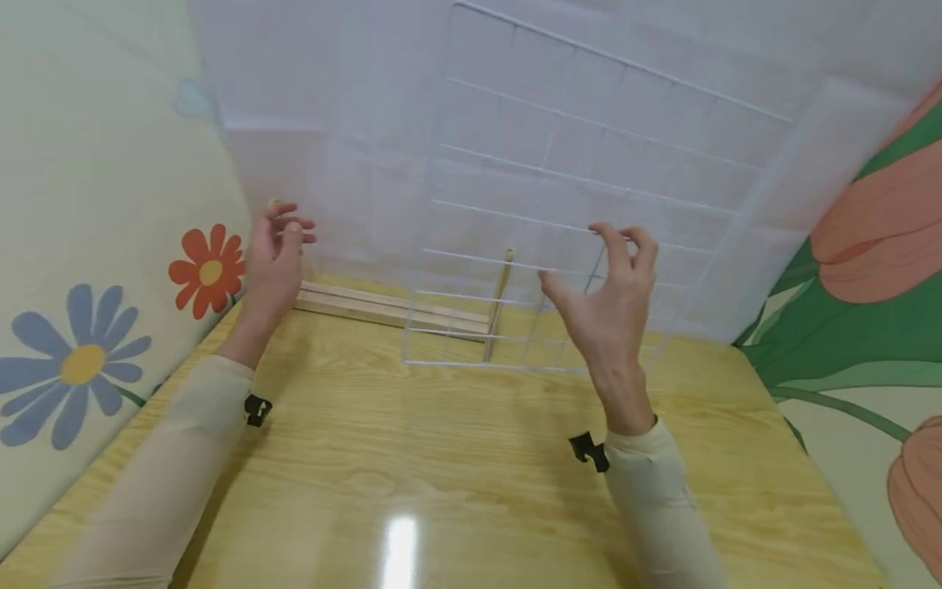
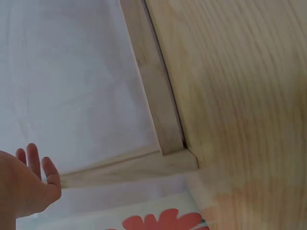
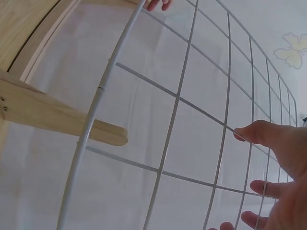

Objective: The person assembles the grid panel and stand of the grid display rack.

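Note:
A white wire grid panel (image 1: pixel 508 214) stands tilted in the head view, its lower edge in front of a wooden stand (image 1: pixel 390 311). My right hand (image 1: pixel 614 294) holds the panel at its right half. Thumb and fingers bend around the wires, as the right wrist view shows the thumb on one wire and fingertips past others. At the stand's left end is my left hand (image 1: pixel 275 258), its fingers loosely bent and nothing seen in them. It lies close by the left wooden upright (image 2: pixel 124 168); whether it touches the wood I cannot tell.
The stand's right upright (image 1: pixel 500 286) shows behind the grid. All this is on a wood-grain table (image 1: pixel 441 442) with a glare spot near the front. White cloth (image 1: pixel 353 98) hangs behind; flower-printed walls close both sides, with a red flower (image 1: pixel 209 272) beside the left hand.

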A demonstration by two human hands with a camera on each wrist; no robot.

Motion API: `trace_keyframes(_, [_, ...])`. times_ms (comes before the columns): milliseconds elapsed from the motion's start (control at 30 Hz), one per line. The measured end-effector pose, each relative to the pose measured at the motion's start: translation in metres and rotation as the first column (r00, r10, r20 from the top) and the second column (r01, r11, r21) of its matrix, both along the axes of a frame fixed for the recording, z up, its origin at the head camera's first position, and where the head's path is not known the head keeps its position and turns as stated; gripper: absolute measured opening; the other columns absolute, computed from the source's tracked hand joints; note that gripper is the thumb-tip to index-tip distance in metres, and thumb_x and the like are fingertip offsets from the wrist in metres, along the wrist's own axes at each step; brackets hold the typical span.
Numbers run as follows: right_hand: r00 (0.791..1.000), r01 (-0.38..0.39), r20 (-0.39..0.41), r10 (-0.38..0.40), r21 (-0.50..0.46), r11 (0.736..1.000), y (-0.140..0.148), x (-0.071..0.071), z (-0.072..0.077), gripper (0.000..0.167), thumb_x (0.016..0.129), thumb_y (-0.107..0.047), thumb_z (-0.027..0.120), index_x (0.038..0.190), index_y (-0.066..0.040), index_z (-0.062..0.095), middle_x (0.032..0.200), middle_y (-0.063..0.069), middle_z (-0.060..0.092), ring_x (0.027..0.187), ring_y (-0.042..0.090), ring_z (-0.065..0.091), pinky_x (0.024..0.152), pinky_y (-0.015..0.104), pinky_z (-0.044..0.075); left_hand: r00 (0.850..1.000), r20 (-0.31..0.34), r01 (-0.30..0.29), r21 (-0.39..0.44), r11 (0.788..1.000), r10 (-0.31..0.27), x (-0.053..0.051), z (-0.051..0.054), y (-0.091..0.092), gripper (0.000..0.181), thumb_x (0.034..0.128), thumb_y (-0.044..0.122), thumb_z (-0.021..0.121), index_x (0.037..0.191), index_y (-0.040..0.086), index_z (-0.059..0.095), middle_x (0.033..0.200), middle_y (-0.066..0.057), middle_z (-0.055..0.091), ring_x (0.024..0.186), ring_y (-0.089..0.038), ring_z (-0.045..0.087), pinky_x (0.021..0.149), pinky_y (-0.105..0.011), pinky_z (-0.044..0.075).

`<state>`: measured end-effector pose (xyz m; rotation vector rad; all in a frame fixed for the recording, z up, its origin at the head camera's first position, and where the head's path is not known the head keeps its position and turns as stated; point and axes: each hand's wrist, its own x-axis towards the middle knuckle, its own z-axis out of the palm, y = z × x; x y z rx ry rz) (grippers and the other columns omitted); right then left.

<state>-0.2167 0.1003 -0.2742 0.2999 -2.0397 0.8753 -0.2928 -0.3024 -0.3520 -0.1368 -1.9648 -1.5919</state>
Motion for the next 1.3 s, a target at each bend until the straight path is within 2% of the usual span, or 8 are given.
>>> trace_keyframes(133, [0.995,-0.065,-0.074,0.061,-0.044,0.997,-0.007,0.005,0.002,0.067,0.071,-0.026,0.095,0.128,-0.009,0.066,0.130,0.012,0.043,0.112,0.030,0.046,0.092,0.044,0.045,0.982,-0.033,-0.183,0.091,0.979,0.187,0.000,-0.004,-0.034,0.035,0.1075,0.021,0.041,0.141,0.014,0.049,0.116,0.001,0.056,0.099,-0.014,0.057,0.081,-0.025,0.043])
trace_keyframes(200, [0.990,-0.091,-0.115,0.085,-0.052,0.994,-0.010,0.006,0.003,0.067,0.070,-0.026,0.095,0.127,-0.009,0.066,0.129,0.013,0.044,0.114,0.027,0.046,0.090,0.044,0.045,0.976,0.026,-0.218,0.102,0.971,0.216,0.002,-0.004,-0.044,0.039,0.1064,0.023,0.041,0.144,0.016,0.046,0.119,0.003,0.051,0.102,-0.011,0.053,0.083,-0.025,0.042])
trace_keyframes(333, [0.982,-0.107,-0.157,0.100,-0.036,0.994,-0.012,0.008,0.010,0.067,0.074,-0.032,0.094,0.129,-0.008,0.065,0.128,0.013,0.043,0.113,0.026,0.047,0.078,0.041,0.045,0.969,0.230,-0.106,0.076,0.991,0.086,0.004,-0.006,-0.053,0.055,0.1074,0.031,0.040,0.160,0.024,0.026,0.151,-0.002,0.036,0.134,-0.017,0.038,0.108,-0.027,0.035])
trace_keyframes(433, [0.978,-0.113,-0.176,0.109,-0.014,0.993,-0.012,0.007,0.020,0.068,0.075,-0.037,0.092,0.130,-0.008,0.064,0.127,0.012,0.042,0.111,0.025,0.047,0.073,0.038,0.044,0.941,0.327,0.055,0.106,0.993,-0.087,0.001,-0.007,-0.052,0.064,0.1093,0.033,0.037,0.165,0.026,0.005,0.169,-0.001,0.010,0.151,-0.015,0.011,0.121,-0.032,0.015])
trace_keyframes(533, [0.976,-0.114,-0.184,0.112,0.002,0.993,-0.010,0.005,0.031,0.069,0.077,-0.041,0.090,0.131,-0.009,0.063,0.127,0.011,0.042,0.108,0.025,0.047,0.071,0.039,0.046,0.912,0.357,0.153,0.161,0.975,-0.202,-0.003,-0.007,-0.047,0.066,0.1106,0.030,0.034,0.163,0.029,-0.005,0.169,0.004,-0.006,0.150,-0.013,-0.003,0.121,-0.034,0.003])
trace_keyframes(733, [0.985,-0.087,-0.153,0.083,-0.019,0.996,-0.008,-0.003,0.052,0.070,0.077,-0.047,0.088,0.132,-0.012,0.063,0.127,0.002,0.042,0.102,0.022,0.047,0.070,0.036,0.048,0.891,0.390,0.151,0.226,0.962,-0.231,-0.006,-0.008,-0.041,0.063,0.1111,0.028,0.035,0.162,0.030,-0.002,0.168,0.007,-0.004,0.149,-0.010,-0.003,0.120,-0.032,0.002])
trace_keyframes(1000, [0.983,-0.079,-0.168,0.075,-0.015,0.997,-0.007,-0.016,0.069,0.070,0.075,-0.049,0.089,0.130,-0.013,0.064,0.123,0.000,0.042,0.099,0.019,0.045,0.069,0.028,0.042,0.869,0.416,0.176,0.246,0.953,-0.268,-0.009,-0.014,-0.037,0.061,0.1106,0.034,0.038,0.164,0.026,0.011,0.169,-0.001,0.013,0.149,-0.018,0.017,0.122,-0.046,0.013])
trace_keyframes(1300, [0.977,-0.063,-0.200,0.067,0.030,0.998,0.006,-0.037,0.090,0.072,0.074,-0.050,0.089,0.129,-0.010,0.063,0.119,0.002,0.043,0.098,0.018,0.047,0.081,0.028,0.044,0.797,0.460,0.327,0.215,0.920,-0.391,-0.012,-0.016,-0.022,0.067,0.1085,0.021,0.051,0.164,0.013,0.014,0.164,-0.016,0.018,0.144,-0.032,0.027,0.116,-0.056,0.030])
